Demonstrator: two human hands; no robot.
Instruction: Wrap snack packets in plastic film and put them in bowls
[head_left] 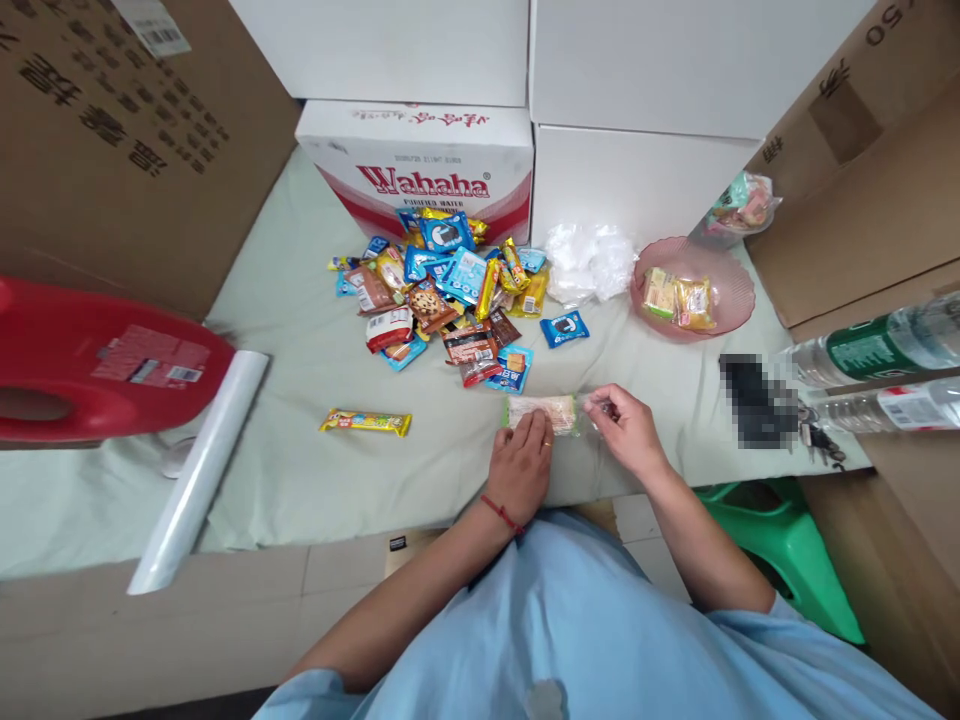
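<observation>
A snack packet (555, 412) with a pale middle and green ends lies near the table's front edge. My left hand (521, 460) rests on it from above, fingers stretched out flat across the wrapper. Thumb and fingertips of my right hand (626, 425) are pinched together on clear plastic film (587, 422) at the packet's right end. Whether that film belongs to the packet or is a separate bag, I cannot tell. A yellow snack bar (367, 422) lies to the left. Behind my hands is a pile of wrapped snacks (461, 275), with a blue packet (565, 329) beside it.
A pink bowl (735, 320) with a few snacks stands right of crumpled white plastic bags (589, 260). Boxes, including a Wahaha carton (420, 160), line the back. Bottles (870, 350) and keys (821, 443) lie right; a red jug (105, 365) and white roll (202, 470) left.
</observation>
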